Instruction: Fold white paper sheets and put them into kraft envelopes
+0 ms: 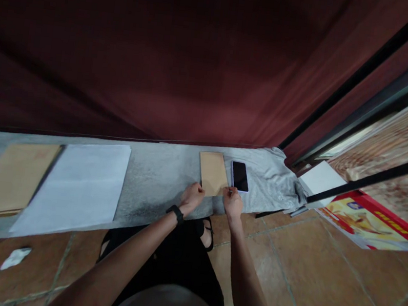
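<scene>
One envelope (213, 171) on one cloth (161, 168) has its two near corners pinched in closed grips, one by the left hand (192, 196), one by the right hand (233, 201), with one phone (240, 176) just to the right.

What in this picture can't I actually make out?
All in the head view:
Small brown paper: its underside, hidden by its own upper face.
Left hand and right hand: some fingers, hidden by the hands themselves.
Large brown paper: one end, cut off by the left edge.
Red-and-yellow printed item: its lettering, too small and blurred.
</scene>
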The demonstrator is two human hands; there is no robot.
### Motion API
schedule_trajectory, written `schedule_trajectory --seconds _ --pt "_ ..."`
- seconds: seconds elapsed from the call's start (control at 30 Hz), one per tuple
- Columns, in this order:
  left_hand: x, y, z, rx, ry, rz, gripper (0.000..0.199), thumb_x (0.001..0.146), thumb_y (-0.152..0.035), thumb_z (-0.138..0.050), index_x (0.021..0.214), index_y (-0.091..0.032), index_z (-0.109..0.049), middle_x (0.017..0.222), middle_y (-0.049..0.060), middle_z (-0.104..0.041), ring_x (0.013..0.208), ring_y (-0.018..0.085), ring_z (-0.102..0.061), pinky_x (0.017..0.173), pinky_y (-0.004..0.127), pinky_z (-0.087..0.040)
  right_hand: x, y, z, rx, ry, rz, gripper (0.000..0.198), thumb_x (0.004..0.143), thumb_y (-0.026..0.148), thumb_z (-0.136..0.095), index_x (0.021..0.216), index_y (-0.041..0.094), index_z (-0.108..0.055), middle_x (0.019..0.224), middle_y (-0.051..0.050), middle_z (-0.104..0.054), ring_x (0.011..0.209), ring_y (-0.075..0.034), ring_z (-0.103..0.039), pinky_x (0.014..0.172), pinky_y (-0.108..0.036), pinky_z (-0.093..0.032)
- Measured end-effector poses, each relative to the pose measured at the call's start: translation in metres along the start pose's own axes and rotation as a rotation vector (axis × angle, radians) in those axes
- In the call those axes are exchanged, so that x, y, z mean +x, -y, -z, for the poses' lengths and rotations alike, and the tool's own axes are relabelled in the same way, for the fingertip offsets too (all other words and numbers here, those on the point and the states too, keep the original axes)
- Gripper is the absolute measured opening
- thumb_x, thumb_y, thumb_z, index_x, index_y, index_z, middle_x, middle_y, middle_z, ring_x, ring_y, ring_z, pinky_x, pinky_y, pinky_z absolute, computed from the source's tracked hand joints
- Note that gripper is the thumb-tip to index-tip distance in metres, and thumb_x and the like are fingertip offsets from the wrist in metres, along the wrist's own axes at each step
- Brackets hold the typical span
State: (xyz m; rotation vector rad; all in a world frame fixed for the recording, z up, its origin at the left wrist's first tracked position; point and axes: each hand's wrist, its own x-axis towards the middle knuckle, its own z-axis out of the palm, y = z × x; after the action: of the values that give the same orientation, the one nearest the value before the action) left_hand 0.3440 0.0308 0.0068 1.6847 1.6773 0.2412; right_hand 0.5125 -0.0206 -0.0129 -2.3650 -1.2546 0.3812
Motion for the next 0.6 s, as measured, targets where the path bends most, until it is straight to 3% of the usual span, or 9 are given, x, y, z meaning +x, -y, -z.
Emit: schedule_trajectory --seconds 0.17,0.27,0.37,0.6 --pt "-0.012 0.002 -0.002 0.021 -0.022 -0.059 0.036 0.091 -0.032 -0.064 0.124 -0.019 -0.056 0.100 0.008 -0.074 0.093 0.021 -0.069 0.073 0.028 -0.045 0.000 -0.024 -0.002 0.177 0.034 0.226 0.043 0.094 0.038 -0.051 0.126 0.012 -0.066 0.095 -0.012 -0.076 0.085 -0.023 -0.071 0.079 -0.030 -0.052" --pt "-0.019 0.003 -0.005 0.074 -0.058 -0.154 0.041 0.092 -0.026 -0.063 0.130 -0.021 -0.048 0.118 0.010 -0.070 0.100 0.021 -0.069 0.076 0.028 -0.047 0.000 -0.033 -0.001 0.228 0.050 0.292 0.047 0.091 0.037 -0.053 0.126 0.009 -0.066 0.087 -0.011 -0.075 0.080 -0.022 -0.069 0.077 -0.031 -0.053" --pt "-0.020 0.004 -0.007 0.161 -0.086 -0.244 0.039 0.094 -0.021 -0.058 0.131 -0.021 -0.047 0.129 0.012 -0.063 0.101 0.019 -0.069 0.078 0.028 -0.049 0.000 -0.035 0.001 0.177 0.044 0.281 0.046 0.092 0.037 -0.053 0.126 0.010 -0.067 0.090 -0.012 -0.076 0.083 -0.024 -0.070 0.078 -0.032 -0.052" --pt "-0.016 0.007 -0.006 0.253 -0.042 -0.355 0.030 0.096 -0.018 -0.052 0.126 -0.021 -0.054 0.131 0.009 -0.060 0.109 0.020 -0.066 0.089 0.029 -0.051 -0.004 -0.024 0.003 0.029 0.031 0.198 0.044 0.097 0.038 -0.049 0.129 0.014 -0.066 0.101 -0.013 -0.077 0.092 -0.024 -0.071 0.080 -0.029 -0.049"
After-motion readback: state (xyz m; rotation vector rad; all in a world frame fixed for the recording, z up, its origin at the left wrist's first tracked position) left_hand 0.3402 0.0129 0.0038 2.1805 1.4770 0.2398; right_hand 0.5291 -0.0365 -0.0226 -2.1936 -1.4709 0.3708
